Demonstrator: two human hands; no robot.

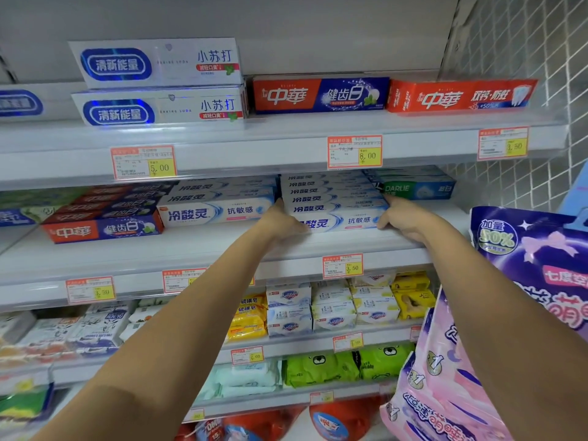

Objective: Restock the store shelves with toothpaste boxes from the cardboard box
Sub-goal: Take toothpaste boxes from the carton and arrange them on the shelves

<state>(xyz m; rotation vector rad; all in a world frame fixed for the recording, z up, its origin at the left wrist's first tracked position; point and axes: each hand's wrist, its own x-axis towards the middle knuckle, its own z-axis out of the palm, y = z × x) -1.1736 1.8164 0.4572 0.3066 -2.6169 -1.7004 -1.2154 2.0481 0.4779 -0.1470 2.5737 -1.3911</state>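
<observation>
alignment is the step in hand, i judge: the stack of white toothpaste boxes (331, 203) sits on the middle shelf (191, 249), just left of the green darlie box (416, 189). at full reach, my left hand (281, 222) presses straight fingers on the end away from the darlie box. my right hand (399, 222) lays a straight index on the end beside it, other fingers curled, grip unclear. next calls for even inward pressure.
</observation>
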